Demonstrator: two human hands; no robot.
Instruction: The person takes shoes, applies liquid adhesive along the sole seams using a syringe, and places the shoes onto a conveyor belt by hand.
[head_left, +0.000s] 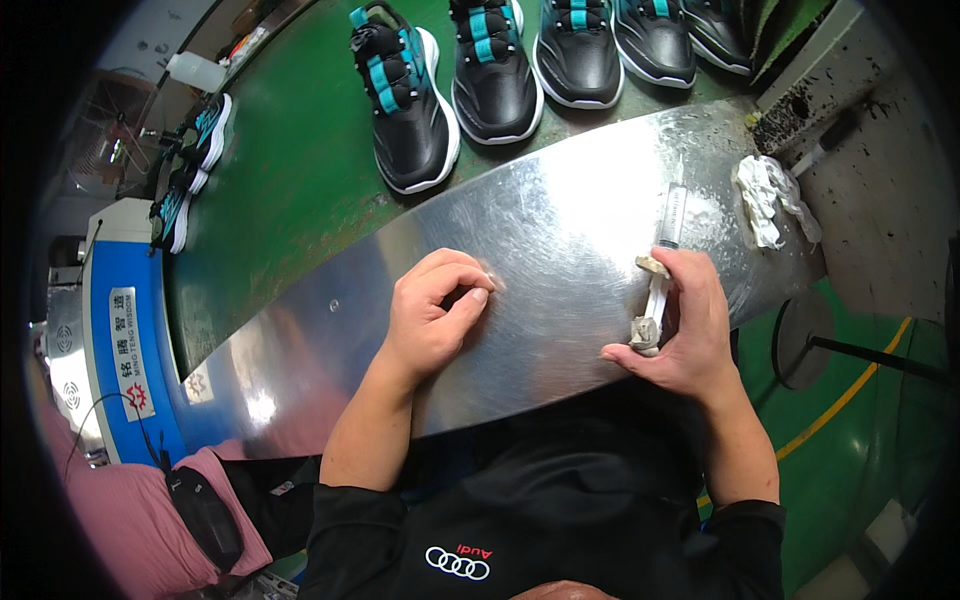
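Note:
My right hand [697,330] is closed around a clear plastic syringe [673,215] with a white plunger. Its thumb lies by the plunger's end and its fingers are by the barrel's flange, both wrapped in pale, crusted material. The thin tip points away from me over the metal plate [530,250]. Left of it, my left hand [435,305] rests near the middle of the plate, with thumb and forefinger pinched together. Whatever lies between those fingertips, if anything, is too small to make out.
Several black shoes with turquoise straps [415,120] line the green table [290,170] beyond the plate. Crumpled white cloth [768,200] lies at the plate's right end. A blue and white machine [130,330] stands left, near a person in pink [150,530]. More shoes [208,130] are at far left.

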